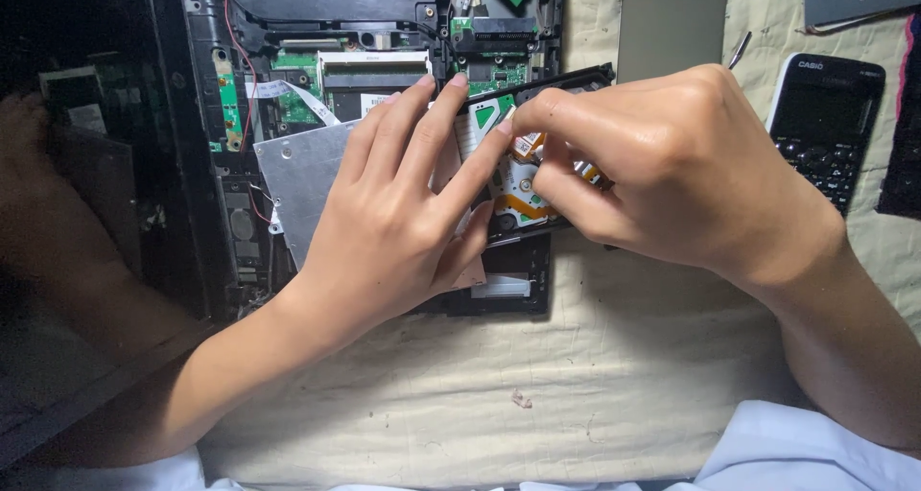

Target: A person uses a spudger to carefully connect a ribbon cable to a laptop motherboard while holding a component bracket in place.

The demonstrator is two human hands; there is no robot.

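Left hand (403,213) fingers spread flat on optical drive (508,179), right hand (662,165) grip seemingly pinching its ribbon, opened laptop chassis (317,79) beneath, cream cloth (576,357)

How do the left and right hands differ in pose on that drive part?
The left hand lies flat with fingers spread across the drive part and silver metal plate; the right hand is curled, knuckles up. The left hand presses down with straight fingertips; the right hand pinches the part's edge with bent fingers. Both are bare and touch the same part above the opened laptop.
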